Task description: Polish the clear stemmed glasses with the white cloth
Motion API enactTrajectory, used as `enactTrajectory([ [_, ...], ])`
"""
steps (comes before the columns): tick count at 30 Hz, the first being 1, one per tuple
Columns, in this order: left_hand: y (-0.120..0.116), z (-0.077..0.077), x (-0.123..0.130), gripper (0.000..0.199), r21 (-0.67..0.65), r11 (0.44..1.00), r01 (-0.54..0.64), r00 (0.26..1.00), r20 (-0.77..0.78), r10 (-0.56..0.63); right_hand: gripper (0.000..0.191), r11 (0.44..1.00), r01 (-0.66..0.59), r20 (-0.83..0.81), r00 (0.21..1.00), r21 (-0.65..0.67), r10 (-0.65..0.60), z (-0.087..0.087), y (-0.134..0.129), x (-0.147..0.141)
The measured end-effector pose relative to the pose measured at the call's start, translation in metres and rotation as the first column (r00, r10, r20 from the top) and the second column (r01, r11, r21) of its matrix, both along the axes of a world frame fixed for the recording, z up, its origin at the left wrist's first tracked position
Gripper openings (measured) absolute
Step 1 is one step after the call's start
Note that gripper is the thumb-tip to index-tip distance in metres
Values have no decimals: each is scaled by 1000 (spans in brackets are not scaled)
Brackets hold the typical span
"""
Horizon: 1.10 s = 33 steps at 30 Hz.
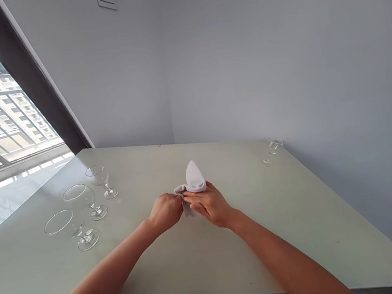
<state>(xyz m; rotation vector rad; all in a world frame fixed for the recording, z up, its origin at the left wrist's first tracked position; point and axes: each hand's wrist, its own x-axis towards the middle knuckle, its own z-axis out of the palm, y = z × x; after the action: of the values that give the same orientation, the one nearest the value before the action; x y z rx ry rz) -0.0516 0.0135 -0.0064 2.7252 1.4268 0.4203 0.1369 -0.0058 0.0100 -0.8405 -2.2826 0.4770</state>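
Observation:
Above the middle of the table, a white cloth (pixel 195 177) is bunched up, with a rounded peak sticking up and a loose end hanging below. My left hand (pixel 167 210) is closed like a fist at the cloth's left side and grips its edge. From the right, my right hand (pixel 211 205) holds the cloth, its fingers pressed together across it and pointing left. Whether something is wrapped inside the cloth, I cannot tell.
Three clear stemmed glasses stand upright in a row at the left: a near glass (pixel 78 229), a middle glass (pixel 86 200) and a far glass (pixel 102 180). Another clear glass piece (pixel 274 146) is at the table's (pixel 289 232) far right corner, by the wall.

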Motion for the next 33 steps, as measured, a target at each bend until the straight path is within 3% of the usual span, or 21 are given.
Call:
enactTrajectory([
  [2,-4,4,1,27,148,983,110,994,-40,-105,33,990,68,-81,994,-122,-79,6,4,2],
  [4,-7,8,1,27,228,957,179,984,-66,-168,32,945,77,-167,976,-319,-137,12,11,8],
  [6,-10,10,2,26,260,943,206,978,-52,-200,33,832,-13,-262,952,-555,-159,15,20,15],
  [8,-11,10,4,27,266,945,189,980,2,-197,36,669,-145,-385,895,-729,-226,14,28,19],
  [9,-11,9,6,29,265,951,162,983,35,-177,37,604,-200,-453,839,-772,-301,12,31,19],
  [11,-10,7,11,33,256,964,70,990,103,-99,34,540,-277,-564,666,-795,-488,9,35,14],
  [13,-5,6,19,37,239,969,-59,985,173,18,29,545,-323,-630,479,-774,-611,7,35,2],
  [15,3,5,27,41,213,958,-194,961,236,142,27,584,-347,-679,384,-734,-625,7,34,-12],
  [17,11,5,37,43,178,940,-292,930,280,236,29,649,-317,-720,384,-691,-579,10,32,-26],
  [19,18,6,47,46,146,929,-341,904,322,282,31,731,-219,-735,436,-646,-519,12,31,-36],
  [21,21,8,57,46,150,922,-356,889,359,285,32,803,-109,-733,494,-585,-467,13,33,-43],
  [23,21,11,66,41,191,918,-346,893,368,260,33,837,-62,-719,548,-544,-427,12,37,-45],
  [26,16,15,72,39,236,900,-367,889,374,264,33,814,-105,-691,597,-571,-408,6,45,-42],
  [29,14,19,66,45,195,899,-392,865,412,288,29,762,-150,-676,590,-630,-443,0,54,-30],
  [31,17,22,57,41,82,946,-313,861,445,246,29,714,-177,-662,570,-677,-487,-3,59,-20],
  [33,24,26,46,31,-110,969,-222,802,545,245,30,652,-250,-657,555,-716,-510,-4,62,-11],
])
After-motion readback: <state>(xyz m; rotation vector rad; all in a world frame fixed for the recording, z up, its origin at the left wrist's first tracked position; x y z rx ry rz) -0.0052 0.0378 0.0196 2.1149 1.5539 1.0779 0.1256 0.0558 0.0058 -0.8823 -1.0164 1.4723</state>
